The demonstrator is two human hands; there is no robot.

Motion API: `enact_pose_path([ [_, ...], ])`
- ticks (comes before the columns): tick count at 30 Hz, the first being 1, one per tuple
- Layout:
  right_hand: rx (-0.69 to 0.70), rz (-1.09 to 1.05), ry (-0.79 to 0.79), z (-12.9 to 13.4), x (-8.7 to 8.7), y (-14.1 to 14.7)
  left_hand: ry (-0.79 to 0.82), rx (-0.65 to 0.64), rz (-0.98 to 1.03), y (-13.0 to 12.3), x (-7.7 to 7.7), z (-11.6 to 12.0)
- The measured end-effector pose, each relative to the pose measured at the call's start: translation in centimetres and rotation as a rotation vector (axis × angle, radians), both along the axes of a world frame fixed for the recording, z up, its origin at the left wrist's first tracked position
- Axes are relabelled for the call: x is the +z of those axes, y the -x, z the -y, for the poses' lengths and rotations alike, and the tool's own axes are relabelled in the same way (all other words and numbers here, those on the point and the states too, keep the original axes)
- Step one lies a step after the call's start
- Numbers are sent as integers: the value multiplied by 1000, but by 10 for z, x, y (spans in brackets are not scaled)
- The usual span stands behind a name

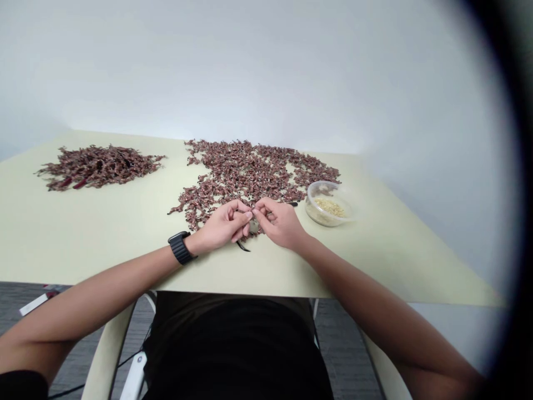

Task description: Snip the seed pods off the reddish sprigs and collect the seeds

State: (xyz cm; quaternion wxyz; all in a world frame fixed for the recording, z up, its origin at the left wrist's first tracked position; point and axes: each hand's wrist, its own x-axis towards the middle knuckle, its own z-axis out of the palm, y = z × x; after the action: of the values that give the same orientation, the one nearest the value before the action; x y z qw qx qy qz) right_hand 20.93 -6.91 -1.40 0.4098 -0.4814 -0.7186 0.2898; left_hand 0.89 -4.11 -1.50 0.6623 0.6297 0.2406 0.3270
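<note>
The left hand point(222, 224) and right hand point(280, 223) press their fingertips together to pinch a small gray bit point(254, 225) at the near edge of a big pile of brown bits point(245, 172), and just beside the right hand sits a clear tub point(316, 214) holding pale yellow bits point(330, 207).

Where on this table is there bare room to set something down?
Bare tabletop runs between the left heap of reddish-brown pieces and the wide spread of them. Another patch lies right of the clear plastic tub. It's crowded at the spread's near edge, around your left hand and right hand.
</note>
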Motion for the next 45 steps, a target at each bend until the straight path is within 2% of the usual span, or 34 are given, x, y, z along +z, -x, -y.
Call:
enact_pose_path([
  [3, -22, -91, 77, -1, -3, 3, -15, 17, -22, -1, -1, 1],
  [10, 52, -296, 244, -4, -2, 2, -39, 38, -51, -4, 2, 4],
  [16, 135, -655, 597, -10, 1, 2, -238, 99, -101, -1, -4, 2],
  [18, 156, -665, 636, -12, 0, 1, -249, 96, -107, -1, -5, 1],
  [20, 141, -545, 538, -11, -2, 0, -186, 78, -89, -1, -5, 0],
  [26, 4, 106, -64, -5, -5, -1, -23, 28, -29, -2, -1, -1],
  [30, 34, 344, -271, -6, -6, -4, 2, 14, -11, -2, -1, -2],
  [37, 30, 389, -312, -7, -12, -3, -7, 26, -29, -2, -5, -2],
  [45, -32, 180, -83, -1, -3, 2, -30, 56, -61, -3, -4, 1],
])
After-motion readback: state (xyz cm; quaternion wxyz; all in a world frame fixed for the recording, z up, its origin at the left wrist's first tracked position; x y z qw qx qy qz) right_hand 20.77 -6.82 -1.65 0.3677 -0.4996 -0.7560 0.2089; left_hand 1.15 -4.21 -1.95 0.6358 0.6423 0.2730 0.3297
